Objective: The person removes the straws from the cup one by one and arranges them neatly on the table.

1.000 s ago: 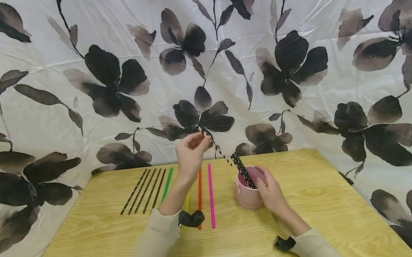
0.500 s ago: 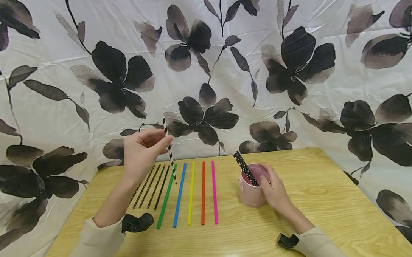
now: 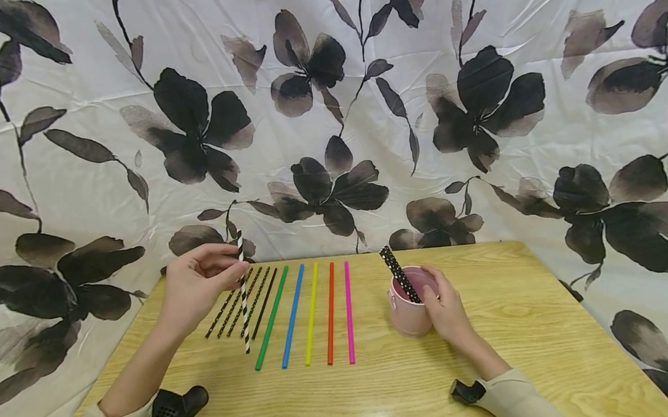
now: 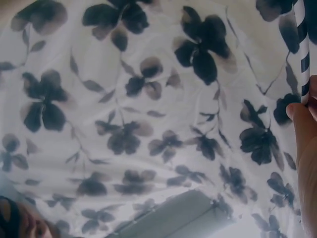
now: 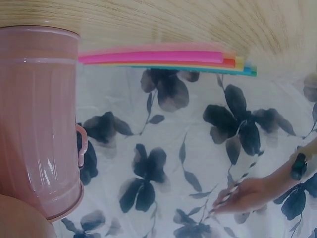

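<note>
My left hand (image 3: 195, 290) pinches a black-and-white striped straw (image 3: 245, 322) between thumb and fingers, near its upper part. The straw hangs nearly upright in front of several thin black patterned straws (image 3: 255, 302) lying side by side on the table. In the left wrist view, the thumb and the striped straw (image 4: 304, 59) show at the right edge. My right hand (image 3: 448, 306) grips the rim of a small pink bucket (image 3: 407, 321), thumb over the near side. Black straws with white dots (image 3: 398, 272) lean inside the bucket; their lower ends are hidden.
Right of the patterned straws lie a plain black straw (image 3: 264, 304), then green (image 3: 272, 318), blue (image 3: 293, 316), yellow (image 3: 312, 314), red (image 3: 330, 313) and pink (image 3: 349, 313) ones. A floral cloth (image 3: 365, 140) hangs behind the wooden table (image 3: 526, 324).
My left hand has moved left and down with the striped straw, from near the bucket to over the patterned straws. The right hand stays on the bucket.
</note>
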`<action>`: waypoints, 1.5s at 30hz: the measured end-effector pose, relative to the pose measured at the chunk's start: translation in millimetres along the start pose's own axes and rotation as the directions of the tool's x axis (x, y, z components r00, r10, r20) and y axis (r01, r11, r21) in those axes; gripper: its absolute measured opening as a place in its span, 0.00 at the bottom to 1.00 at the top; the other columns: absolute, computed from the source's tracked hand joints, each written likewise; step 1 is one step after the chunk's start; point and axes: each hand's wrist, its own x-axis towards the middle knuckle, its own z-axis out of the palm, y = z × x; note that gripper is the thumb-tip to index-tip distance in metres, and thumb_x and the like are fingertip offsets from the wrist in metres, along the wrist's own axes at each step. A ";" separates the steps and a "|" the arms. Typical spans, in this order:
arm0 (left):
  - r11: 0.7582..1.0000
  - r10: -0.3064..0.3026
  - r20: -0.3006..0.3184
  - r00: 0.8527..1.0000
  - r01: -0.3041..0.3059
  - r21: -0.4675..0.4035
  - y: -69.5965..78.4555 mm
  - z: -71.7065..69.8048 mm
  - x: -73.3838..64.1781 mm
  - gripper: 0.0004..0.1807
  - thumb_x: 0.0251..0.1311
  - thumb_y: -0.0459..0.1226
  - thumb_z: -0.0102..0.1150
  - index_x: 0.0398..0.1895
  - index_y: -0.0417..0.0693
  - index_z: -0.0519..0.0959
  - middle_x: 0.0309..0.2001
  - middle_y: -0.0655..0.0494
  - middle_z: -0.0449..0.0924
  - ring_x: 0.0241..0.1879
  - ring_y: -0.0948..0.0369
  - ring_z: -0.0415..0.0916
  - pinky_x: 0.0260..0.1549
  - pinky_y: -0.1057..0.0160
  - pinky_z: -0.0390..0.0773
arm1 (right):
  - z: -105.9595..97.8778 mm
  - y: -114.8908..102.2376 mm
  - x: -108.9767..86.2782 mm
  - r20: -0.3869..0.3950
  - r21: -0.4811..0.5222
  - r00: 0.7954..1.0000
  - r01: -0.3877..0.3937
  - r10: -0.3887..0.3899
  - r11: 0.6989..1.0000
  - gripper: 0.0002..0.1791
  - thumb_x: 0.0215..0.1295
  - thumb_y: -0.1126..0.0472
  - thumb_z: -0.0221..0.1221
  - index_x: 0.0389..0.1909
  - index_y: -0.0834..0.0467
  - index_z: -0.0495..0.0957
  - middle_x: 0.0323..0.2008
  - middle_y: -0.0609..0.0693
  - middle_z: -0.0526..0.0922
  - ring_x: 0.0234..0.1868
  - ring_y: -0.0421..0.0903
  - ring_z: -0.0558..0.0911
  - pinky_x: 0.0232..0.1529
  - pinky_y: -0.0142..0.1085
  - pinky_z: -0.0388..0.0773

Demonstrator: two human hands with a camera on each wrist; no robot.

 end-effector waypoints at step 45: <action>0.816 -0.571 0.166 0.804 0.532 0.228 -185.9 -11.7 -90.1 0.19 0.41 0.36 0.68 0.38 0.36 0.79 0.27 0.49 0.80 0.23 0.56 0.77 0.19 0.62 0.78 | 2.6 5.4 -2.8 0.006 -0.026 1.000 0.011 -0.011 1.000 0.21 0.64 0.63 0.45 0.58 0.59 0.62 0.53 0.55 0.70 0.52 0.51 0.69 0.51 0.49 0.66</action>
